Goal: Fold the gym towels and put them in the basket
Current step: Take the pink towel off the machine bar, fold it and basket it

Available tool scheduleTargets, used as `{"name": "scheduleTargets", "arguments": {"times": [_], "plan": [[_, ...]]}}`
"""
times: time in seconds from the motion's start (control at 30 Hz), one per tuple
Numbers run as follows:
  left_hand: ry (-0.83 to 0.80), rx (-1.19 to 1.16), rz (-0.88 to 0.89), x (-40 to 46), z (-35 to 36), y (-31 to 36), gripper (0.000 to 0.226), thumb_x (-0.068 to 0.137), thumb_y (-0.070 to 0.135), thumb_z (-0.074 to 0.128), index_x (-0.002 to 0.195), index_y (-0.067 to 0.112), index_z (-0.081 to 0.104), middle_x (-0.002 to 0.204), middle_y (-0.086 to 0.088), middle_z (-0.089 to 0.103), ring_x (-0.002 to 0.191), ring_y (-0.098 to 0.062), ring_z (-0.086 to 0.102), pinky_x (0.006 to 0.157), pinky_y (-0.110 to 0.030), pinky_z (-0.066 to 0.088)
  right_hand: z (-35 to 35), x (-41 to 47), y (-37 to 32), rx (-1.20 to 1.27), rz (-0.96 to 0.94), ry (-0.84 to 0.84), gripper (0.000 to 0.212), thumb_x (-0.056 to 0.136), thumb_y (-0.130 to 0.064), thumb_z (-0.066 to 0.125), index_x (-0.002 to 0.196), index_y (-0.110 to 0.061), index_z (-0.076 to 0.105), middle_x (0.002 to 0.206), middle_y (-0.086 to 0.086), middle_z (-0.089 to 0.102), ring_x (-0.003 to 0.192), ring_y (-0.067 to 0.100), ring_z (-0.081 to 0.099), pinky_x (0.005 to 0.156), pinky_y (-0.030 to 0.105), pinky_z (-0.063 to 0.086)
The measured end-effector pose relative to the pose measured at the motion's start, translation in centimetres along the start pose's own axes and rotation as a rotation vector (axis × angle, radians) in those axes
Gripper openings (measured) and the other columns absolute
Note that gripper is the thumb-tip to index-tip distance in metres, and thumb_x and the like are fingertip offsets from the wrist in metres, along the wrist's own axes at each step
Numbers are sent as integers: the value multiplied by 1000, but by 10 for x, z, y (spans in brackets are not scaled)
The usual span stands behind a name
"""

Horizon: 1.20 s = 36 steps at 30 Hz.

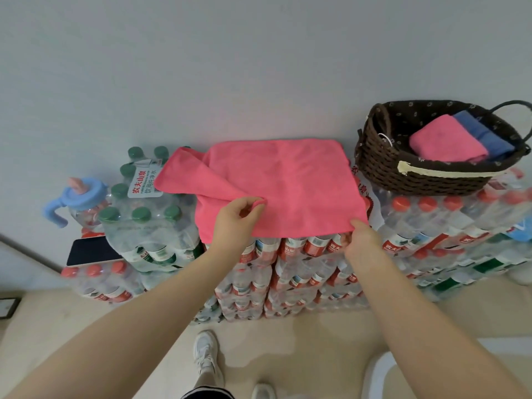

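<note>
Stacked water-bottle packs (pixel 288 269), pale wall (pixel 230 67)

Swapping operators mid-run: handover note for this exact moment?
Left hand: pinching a fold of the pink towel near its left side.
Right hand: gripping the towel's near right corner.
Towel lies spread on the stacked water-bottle packs, left edge partly turned over.
Done: one pink folded towel and one blue folded towel sit in the basket.
Left: finish folding this towel and put it in the basket.
</note>
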<state>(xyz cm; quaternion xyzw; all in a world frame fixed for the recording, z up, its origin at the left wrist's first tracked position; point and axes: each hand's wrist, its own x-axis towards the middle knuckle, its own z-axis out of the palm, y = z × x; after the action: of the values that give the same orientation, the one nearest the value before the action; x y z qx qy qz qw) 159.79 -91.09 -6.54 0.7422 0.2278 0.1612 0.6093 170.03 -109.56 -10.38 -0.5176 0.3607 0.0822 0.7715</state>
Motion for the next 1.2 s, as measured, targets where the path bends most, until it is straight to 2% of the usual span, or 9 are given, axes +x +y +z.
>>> {"name": "scheduleTargets", "arguments": {"times": [0.07,0.13,0.23,0.43,0.6,0.77,0.93,1.07,1.2], "plan": [[-15,-12,7,3,-1,1,11,87,19,62,95,18,69,81,14,63,71,2,52,65,-13,40,5,-19,-4,-242,-379,-16,6,89,-10,55,93,-13,53,80,-4,53,67,10,46,60,21,41],[-28,3,18,5,0,2,9,87,19,62,93,19,69,77,13,61,65,1,49,61,-14,39,15,-43,-7,-534,-752,-164,5,87,-11,57,90,-13,53,75,-8,50,69,10,45,63,20,40],[-39,-17,20,9,3,5,8,85,16,63,78,19,61,65,7,52,56,-5,42,54,-16,35,37,-70,-2,-870,-1005,-373,3,86,-13,60,86,-16,59,73,-8,52,69,8,48,63,16,39],[-85,-84,-33,12,-1,9,15,85,12,63,73,17,59,61,2,56,50,-5,49,52,-17,44,63,-83,29,-984,-1071,-456,19,86,-5,57,101,-6,69,88,1,53,80,13,51,77,27,45],[-40,-54,-71,12,-8,0,14,86,13,62,73,19,60,72,-5,66,71,-20,62,72,-38,53,65,-86,44,-1036,-1181,-558,26,91,-8,53,113,-4,65,93,1,53,80,12,51,73,26,45],[-25,-18,-96,9,-10,-3,18,86,13,60,70,20,60,67,1,66,65,-16,63,71,-34,55,60,-84,52,-1119,-1316,-608,25,90,-7,51,110,0,65,95,13,58,87,27,58,72,44,52],[-42,-238,-205,3,-12,0,17,91,17,56,77,8,61,70,-4,66,59,-6,66,57,-16,54,55,-80,55,-1241,-1437,-625,29,86,-1,54,113,-3,63,90,12,58,78,28,58,56,41,52],[-44,-284,-273,1,-12,4,16,88,21,61,79,7,61,75,-9,67,69,-16,65,56,-16,54,49,-86,49,-1359,-1540,-609,37,68,8,68,103,-2,65,82,11,58,63,29,58,44,26,41],[-53,-392,-343,-2,-15,13,15,91,13,54,77,9,58,64,-3,66,56,-7,64,50,-13,51,42,-86,45,-1292,-1711,-639,51,61,13,67,110,-4,66,79,10,60,64,29,58,55,32,47]]}}
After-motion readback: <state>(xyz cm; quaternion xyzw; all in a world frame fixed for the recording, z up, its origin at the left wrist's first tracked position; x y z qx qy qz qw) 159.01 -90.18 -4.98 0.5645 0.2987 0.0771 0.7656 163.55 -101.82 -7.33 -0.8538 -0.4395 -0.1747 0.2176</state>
